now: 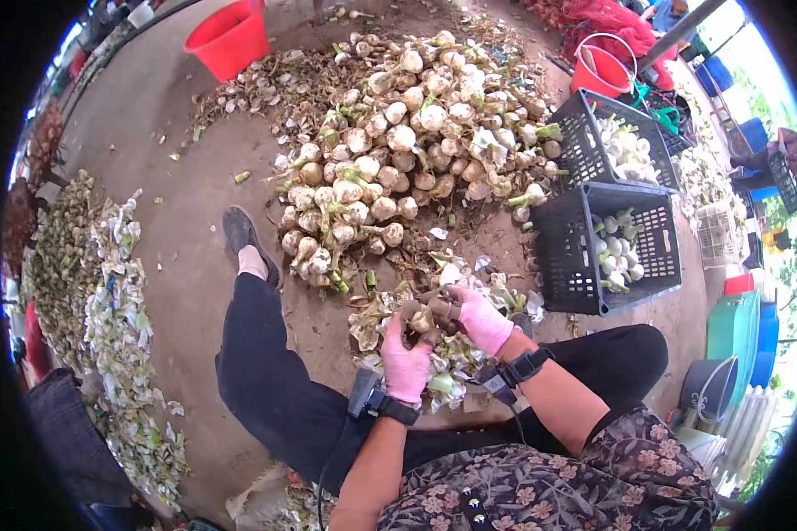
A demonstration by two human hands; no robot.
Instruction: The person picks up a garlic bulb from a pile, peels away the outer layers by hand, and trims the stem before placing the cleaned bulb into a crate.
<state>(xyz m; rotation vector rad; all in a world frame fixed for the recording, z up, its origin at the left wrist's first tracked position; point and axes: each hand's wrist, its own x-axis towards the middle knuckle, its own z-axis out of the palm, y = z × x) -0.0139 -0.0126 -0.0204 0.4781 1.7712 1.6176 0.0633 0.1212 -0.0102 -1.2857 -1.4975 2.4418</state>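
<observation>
- Using heap of garlic bulbs (pixel 407 150) as landmark; "near side" meaning toward the legs (pixel 283 389).
- Off near side of heap, clear of it: single bulb (pixel 422 321), seemingly garlic, mostly hidden between both hands.
- With left hand (pixel 406 361): gripping bulb, fingers curled round from the near side.
- With right hand (pixel 480 320): fingers bent, coming at bulb from the right, tips touching or just beside it; cannot tell whether gripping bulb or something small.
- Key relation: bulb between both sets of fingers, nearer the left hand by appearance; cannot tell long axis.
- On near side of heap, under the hands: loose leaves and skins (pixel 369 329).
- Right of heap: near black crate (pixel 568 252) and far black crate (pixel 584 146), both with pale bulbs (pixel 627 146) inside.
</observation>
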